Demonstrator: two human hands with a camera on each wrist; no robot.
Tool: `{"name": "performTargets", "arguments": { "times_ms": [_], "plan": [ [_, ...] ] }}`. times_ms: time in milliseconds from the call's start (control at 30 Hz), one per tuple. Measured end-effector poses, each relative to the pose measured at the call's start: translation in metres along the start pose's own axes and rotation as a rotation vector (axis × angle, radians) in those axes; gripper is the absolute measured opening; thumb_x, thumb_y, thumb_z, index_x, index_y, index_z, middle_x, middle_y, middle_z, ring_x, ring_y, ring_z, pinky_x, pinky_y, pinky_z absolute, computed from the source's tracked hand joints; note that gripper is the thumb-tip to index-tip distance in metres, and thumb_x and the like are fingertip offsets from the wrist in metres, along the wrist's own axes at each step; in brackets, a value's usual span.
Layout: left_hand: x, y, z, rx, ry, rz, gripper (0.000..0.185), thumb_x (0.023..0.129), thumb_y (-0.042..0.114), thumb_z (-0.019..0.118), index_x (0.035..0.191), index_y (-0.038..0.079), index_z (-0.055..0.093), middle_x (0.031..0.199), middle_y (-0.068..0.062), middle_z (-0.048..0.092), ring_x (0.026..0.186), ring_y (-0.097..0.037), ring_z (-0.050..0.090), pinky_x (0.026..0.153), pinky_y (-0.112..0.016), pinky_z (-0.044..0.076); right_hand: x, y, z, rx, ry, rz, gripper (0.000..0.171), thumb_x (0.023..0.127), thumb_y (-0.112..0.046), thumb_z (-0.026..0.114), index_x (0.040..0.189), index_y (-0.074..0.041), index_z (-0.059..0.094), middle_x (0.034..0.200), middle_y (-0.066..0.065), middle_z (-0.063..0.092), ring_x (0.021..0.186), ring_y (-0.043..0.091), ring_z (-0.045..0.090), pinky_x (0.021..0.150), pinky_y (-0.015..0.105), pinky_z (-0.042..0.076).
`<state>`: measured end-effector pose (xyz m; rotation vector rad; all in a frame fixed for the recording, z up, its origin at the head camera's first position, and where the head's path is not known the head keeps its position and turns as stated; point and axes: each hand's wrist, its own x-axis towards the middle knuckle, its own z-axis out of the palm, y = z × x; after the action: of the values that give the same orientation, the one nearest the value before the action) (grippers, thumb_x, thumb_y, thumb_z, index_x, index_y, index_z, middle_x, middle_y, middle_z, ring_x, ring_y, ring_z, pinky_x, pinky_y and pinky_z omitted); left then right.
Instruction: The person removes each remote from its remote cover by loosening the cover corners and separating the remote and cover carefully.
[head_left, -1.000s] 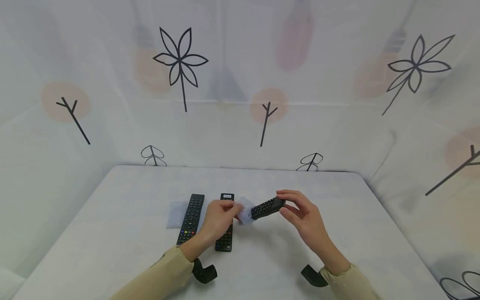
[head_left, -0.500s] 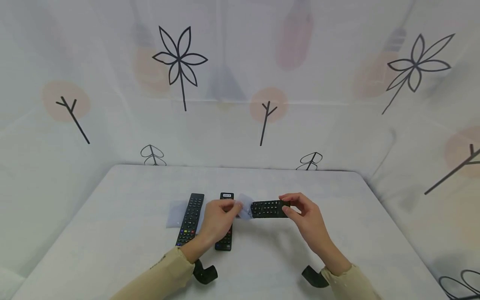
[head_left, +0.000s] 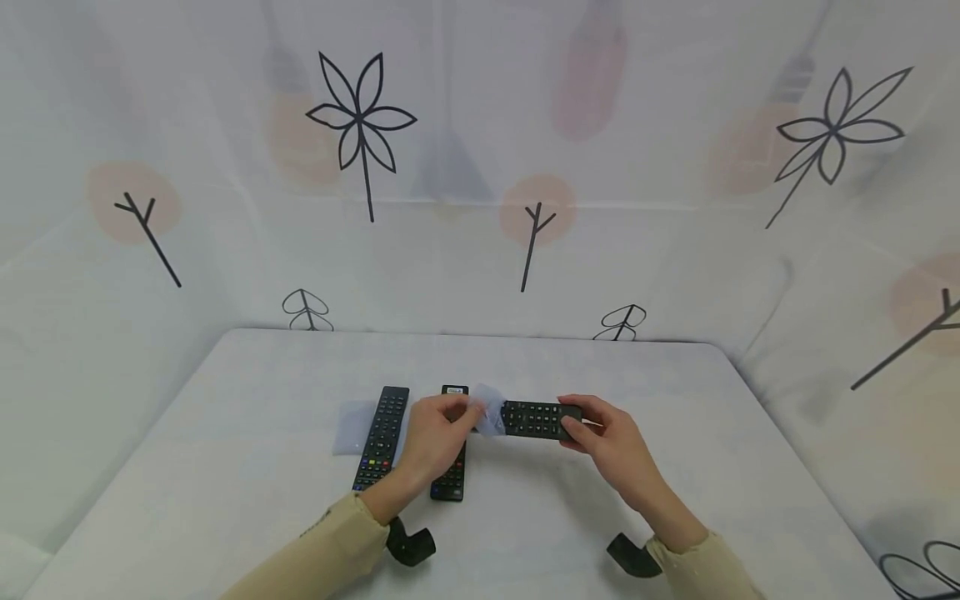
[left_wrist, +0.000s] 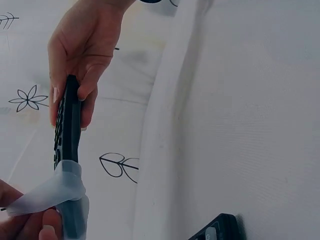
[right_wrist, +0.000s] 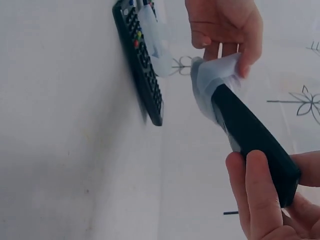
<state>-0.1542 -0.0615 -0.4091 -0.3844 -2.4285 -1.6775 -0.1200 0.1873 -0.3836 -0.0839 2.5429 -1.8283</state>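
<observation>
My right hand (head_left: 611, 450) grips the right end of a black remote control (head_left: 534, 419), raised and level with its buttons toward the head camera. Its left end sits inside a cloudy, see-through plastic sleeve (head_left: 489, 408). With thumb and fingers, my left hand (head_left: 435, 437) pinches the sleeve's edge. In the right wrist view, the bunched sleeve (right_wrist: 212, 80) wraps that end of the remote, whose dark back (right_wrist: 252, 132) is bare toward the right hand. The left wrist view shows the remote edge-on, with the sleeve (left_wrist: 70, 185) around its lower part.
Another remote (head_left: 448, 479) lies on the white table (head_left: 247, 467), partly behind the left hand. To its left lies a third, longer remote (head_left: 384, 429), angled over a flat plastic sleeve (head_left: 351, 427). A patterned cloth (head_left: 480, 275) hangs behind the table.
The held remote has turned from a slant to level, its button face coming round toward the head camera. My right hand has shifted slightly down; the left hand stays on the sleeve.
</observation>
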Motion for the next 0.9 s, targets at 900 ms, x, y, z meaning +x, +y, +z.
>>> {"name": "performTargets", "arguments": {
  "times_ms": [900],
  "plan": [
    [0.010, -0.002, -0.012, 0.048, -0.133, -0.071, 0.010, 0.093, 0.020, 0.071, 0.091, 0.011, 0.070, 0.082, 0.002, 0.069, 0.067, -0.014, 0.058, 0.057, -0.026, 0.047, -0.002, 0.013, -0.005, -0.048, 0.069, -0.004, 0.028, 0.093, -0.006, 0.069, 0.121, -0.002, 0.066, 0.119, 0.017, 0.064, 0.096, 0.024, 0.069, 0.077, 0.029, 0.057]
  ]
}}
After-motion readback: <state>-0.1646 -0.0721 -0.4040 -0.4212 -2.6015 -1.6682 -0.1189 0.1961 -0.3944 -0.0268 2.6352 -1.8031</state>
